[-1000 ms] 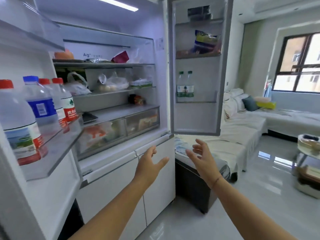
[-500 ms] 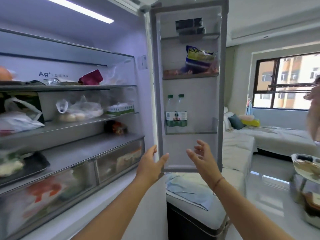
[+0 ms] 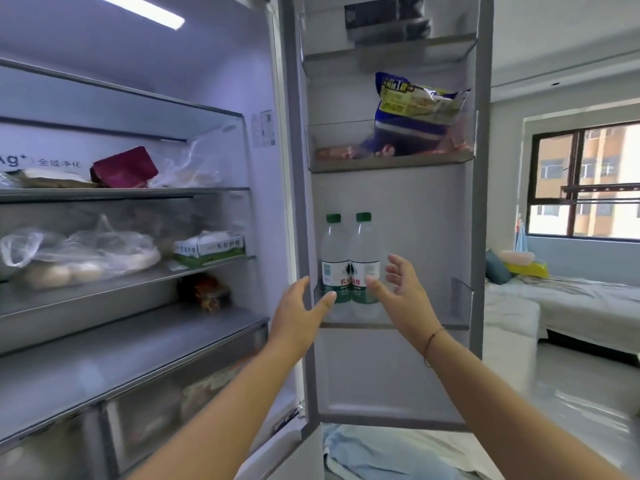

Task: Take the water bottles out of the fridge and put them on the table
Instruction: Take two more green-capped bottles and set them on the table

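**Hands.** The left hand (image 3: pixel 298 311) and right hand (image 3: pixel 405 299) are both spread, palms turned toward each other, and hold nothing. The left thumb tip overlaps the clear front wall of the door bin (image 3: pixel 460 299), but whether it touches cannot be told.

**Target.** Just beyond the fingertips and between the two palms, the left water bottle (image 3: pixel 334 251) and right water bottle (image 3: pixel 364 251) stand upright in that bin. They touch each other, and neither has been lifted yet.

**Hazards (judged from this position).**
- The bottles touch, so closing on one is likely to nudge the other and tip it along the bin, away from the right hand.
- The bin wall stands between the palms and the lower half of each bottle. Pulling straight toward the body would catch the base on it, so lift first.
- The bottles may be cold and damp, and a loose grip could slip.
- Above the hands, a blue snack bag (image 3: pixel 415 109) leans in the upper bin. A jolt to the fridge door (image 3: pixel 415 199) may dislodge it.
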`<action>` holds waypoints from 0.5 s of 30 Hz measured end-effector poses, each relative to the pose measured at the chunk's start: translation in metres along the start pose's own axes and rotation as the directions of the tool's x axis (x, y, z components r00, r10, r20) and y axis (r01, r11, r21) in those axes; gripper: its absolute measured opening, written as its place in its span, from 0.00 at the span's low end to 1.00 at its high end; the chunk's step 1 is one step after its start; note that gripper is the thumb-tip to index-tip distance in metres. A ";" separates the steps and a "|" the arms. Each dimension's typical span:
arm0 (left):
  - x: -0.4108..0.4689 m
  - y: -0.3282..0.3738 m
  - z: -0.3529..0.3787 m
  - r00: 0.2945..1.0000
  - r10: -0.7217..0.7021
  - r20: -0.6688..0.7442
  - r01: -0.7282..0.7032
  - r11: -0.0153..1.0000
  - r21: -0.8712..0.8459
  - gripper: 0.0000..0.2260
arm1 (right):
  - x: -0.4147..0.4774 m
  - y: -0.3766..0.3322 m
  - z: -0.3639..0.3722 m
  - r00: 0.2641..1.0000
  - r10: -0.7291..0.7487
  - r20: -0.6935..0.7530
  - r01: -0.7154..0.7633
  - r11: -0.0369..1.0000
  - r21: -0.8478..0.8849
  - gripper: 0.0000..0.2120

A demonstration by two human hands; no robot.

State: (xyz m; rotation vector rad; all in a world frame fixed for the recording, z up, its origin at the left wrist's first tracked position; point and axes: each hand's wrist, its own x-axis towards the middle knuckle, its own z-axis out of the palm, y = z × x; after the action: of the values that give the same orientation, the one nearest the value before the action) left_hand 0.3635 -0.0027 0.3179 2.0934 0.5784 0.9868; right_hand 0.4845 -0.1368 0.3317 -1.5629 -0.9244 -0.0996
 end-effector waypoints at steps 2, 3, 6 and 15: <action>0.026 0.000 0.015 1.000 -0.010 -0.012 0.010 1.000 -0.010 0.32 | 0.032 0.012 -0.001 0.999 0.000 0.039 0.001 1.000 -0.031 0.35; 0.037 0.000 0.022 1.000 -0.020 -0.019 0.019 1.000 -0.016 0.32 | 0.048 0.017 -0.001 0.998 0.003 0.065 0.000 0.998 -0.058 0.36; 0.067 -0.004 0.040 0.997 -0.057 -0.046 0.055 0.998 -0.027 0.32 | 0.089 0.033 -0.001 0.991 0.041 0.125 -0.026 0.993 -0.117 0.39; 0.121 -0.016 0.072 0.987 -0.070 -0.141 0.061 0.996 -0.072 0.15 | 0.145 0.069 0.012 0.962 0.176 0.208 -0.153 0.981 -0.120 0.19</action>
State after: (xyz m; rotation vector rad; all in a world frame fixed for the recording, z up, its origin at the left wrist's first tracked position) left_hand 0.4921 0.0554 0.3303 1.9424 0.6725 1.1103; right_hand 0.6179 -0.0497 0.3538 -1.7662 -0.9671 0.1474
